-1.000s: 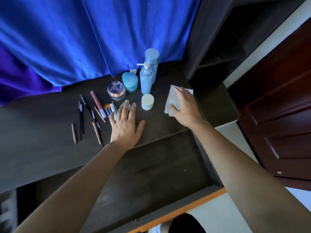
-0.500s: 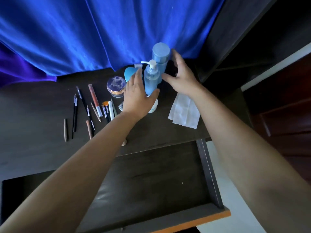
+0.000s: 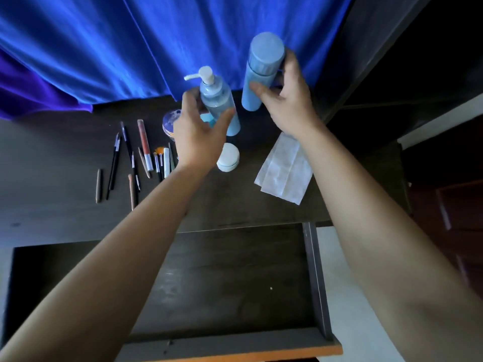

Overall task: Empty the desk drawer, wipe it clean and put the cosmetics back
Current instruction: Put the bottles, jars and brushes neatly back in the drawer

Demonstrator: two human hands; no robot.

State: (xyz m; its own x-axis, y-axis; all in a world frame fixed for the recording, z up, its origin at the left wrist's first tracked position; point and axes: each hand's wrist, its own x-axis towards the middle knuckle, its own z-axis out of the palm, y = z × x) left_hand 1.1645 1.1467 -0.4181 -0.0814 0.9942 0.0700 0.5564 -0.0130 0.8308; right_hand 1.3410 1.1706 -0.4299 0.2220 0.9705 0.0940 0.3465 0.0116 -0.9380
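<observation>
Your left hand (image 3: 198,134) wraps the pump bottle (image 3: 219,100) at centre frame, thumb on its right side, fingers behind it. Your right hand (image 3: 290,105) grips the taller capped bottle (image 3: 261,71), upper centre-right, tilted against the blue curtain (image 3: 104,48). Both bottles are over the back of the desk (image 3: 52,158). The drawer (image 3: 313,270) stands open along the bottom of the frame, a pale speck on its floor. A folded wipe (image 3: 283,171) lies right of centre, under your right wrist. A white jar (image 3: 228,157) sits just beside your left wrist. Brushes and pencils (image 3: 130,158) lie in a row at left.
</observation>
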